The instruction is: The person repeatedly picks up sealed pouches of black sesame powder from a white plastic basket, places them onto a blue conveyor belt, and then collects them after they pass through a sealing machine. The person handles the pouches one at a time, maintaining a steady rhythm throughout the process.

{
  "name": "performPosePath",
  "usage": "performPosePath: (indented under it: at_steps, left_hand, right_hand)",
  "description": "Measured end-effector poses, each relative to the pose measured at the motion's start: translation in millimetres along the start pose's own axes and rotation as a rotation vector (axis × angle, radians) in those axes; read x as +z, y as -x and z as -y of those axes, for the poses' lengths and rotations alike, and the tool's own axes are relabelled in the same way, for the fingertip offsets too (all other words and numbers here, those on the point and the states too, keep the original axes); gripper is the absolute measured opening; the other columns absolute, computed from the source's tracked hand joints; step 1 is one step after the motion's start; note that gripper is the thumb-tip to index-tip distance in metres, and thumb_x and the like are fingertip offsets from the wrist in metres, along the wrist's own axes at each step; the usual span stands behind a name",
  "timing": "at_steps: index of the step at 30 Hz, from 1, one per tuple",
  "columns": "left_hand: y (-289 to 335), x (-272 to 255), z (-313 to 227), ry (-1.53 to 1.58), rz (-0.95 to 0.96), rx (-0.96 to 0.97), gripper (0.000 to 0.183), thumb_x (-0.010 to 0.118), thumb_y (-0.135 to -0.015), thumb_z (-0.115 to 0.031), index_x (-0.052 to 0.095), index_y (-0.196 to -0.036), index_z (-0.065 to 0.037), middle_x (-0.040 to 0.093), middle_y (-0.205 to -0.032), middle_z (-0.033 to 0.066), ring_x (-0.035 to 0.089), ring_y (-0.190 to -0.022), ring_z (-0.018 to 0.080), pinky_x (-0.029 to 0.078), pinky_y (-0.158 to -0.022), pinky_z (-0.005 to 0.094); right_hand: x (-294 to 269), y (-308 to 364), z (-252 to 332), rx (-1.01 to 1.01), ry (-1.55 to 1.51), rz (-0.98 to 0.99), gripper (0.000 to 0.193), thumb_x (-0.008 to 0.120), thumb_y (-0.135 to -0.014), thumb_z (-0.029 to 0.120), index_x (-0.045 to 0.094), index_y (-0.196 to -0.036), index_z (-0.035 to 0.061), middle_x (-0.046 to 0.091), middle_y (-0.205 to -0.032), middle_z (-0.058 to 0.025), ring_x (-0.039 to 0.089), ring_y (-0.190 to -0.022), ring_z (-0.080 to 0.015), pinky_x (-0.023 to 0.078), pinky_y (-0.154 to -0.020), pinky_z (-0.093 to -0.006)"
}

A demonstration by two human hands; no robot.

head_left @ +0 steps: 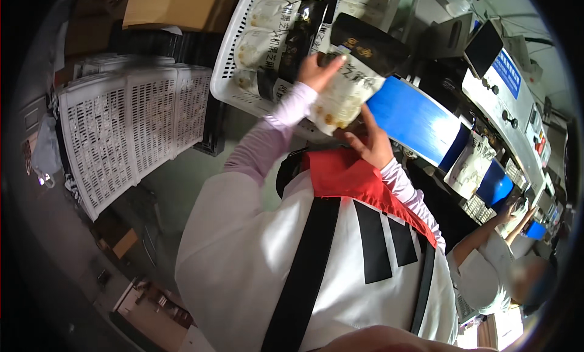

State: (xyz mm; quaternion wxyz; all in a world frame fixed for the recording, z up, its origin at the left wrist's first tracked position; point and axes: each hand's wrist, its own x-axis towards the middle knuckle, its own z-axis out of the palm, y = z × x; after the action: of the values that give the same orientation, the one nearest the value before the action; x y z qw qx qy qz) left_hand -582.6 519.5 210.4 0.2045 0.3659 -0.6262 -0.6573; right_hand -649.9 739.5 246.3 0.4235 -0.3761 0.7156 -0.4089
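A stand-up pouch (348, 99), black at one end and white with printed pictures at the other, is tilted in front of me at the basket's right side. My left hand (317, 75) grips its left edge, thumb on the front face; the other fingers are partly hidden. At the pouch's lower right corner is my right hand (372, 140), thumb and forefinger spread apart beside the edge. Similar pouches lie in rows in a white plastic basket (224, 84) to the left. The blue conveyor belt (417, 116) runs off to the right.
Upright white slatted crates (137, 121) stand at left, below a cardboard box (164, 8). Another pouch (471, 166) lies farther along the belt. Machinery with a dark screen (485, 48) lines the far side. A co-worker (486, 270) works at lower right.
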Motion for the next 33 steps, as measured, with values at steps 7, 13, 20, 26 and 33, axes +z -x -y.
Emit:
performPosePath:
  at_steps: [7,13,20,26,33]
  left_hand:
    - [-37,-156,-21,-1.022,0.609,0.276,0.068,0.081,-0.068,-0.045,0.059,-0.122,-0.009,0.059,-0.117,0.0112,0.052,-0.11,0.022,0.042,-0.093,0.0432]
    - [-18,-165,75,-1.582,0.37,0.021,0.103,0.069,-0.07,-0.064,0.012,-0.15,-0.035,-0.001,-0.158,0.0086,0.002,-0.146,0.0303,0.012,-0.108,0.0677]
    - [-22,-163,121,-1.439,0.1,0.211,0.095,0.063,-0.071,-0.07,0.021,-0.149,-0.034,0.002,-0.159,0.0046,0.001,-0.146,0.0252,0.011,-0.11,0.0639]
    - [-21,-124,116,-1.15,-0.152,-0.08,0.089,0.066,-0.074,-0.063,0.029,-0.147,-0.027,0.017,-0.155,0.0119,0.017,-0.143,0.0308,0.015,-0.108,0.0655]
    - [16,51,59,-0.332,-0.459,0.296,0.064,0.075,-0.078,-0.023,0.043,-0.128,0.002,0.049,-0.123,0.0231,0.049,-0.114,0.0359,0.042,-0.094,0.0433]
  right_hand:
    - [36,-32,35,-0.355,0.484,0.388,0.061,0.067,-0.081,0.023,0.043,-0.136,0.0117,0.056,-0.127,-0.0143,0.06,-0.103,-0.035,0.051,-0.084,-0.0422]
    - [-8,3,13,-0.101,0.36,0.239,0.047,0.066,-0.083,0.021,0.052,-0.126,0.0081,0.061,-0.114,-0.0174,0.06,-0.1,-0.0347,0.05,-0.084,-0.0411]
    - [-31,44,-6,0.014,0.317,0.047,0.038,0.064,-0.085,0.021,0.058,-0.12,0.0064,0.064,-0.107,-0.0175,0.062,-0.097,-0.0337,0.05,-0.081,-0.0408]
    - [-40,54,12,-0.275,0.452,-0.101,0.032,0.066,-0.082,0.014,0.061,-0.112,0.0057,0.066,-0.098,-0.014,0.062,-0.091,-0.0334,0.05,-0.079,-0.0396]
    - [-68,91,7,-0.37,0.425,-0.379,0.023,0.066,-0.079,0.008,0.065,-0.101,0.0045,0.065,-0.086,-0.0134,0.062,-0.079,-0.033,0.051,-0.071,-0.04]
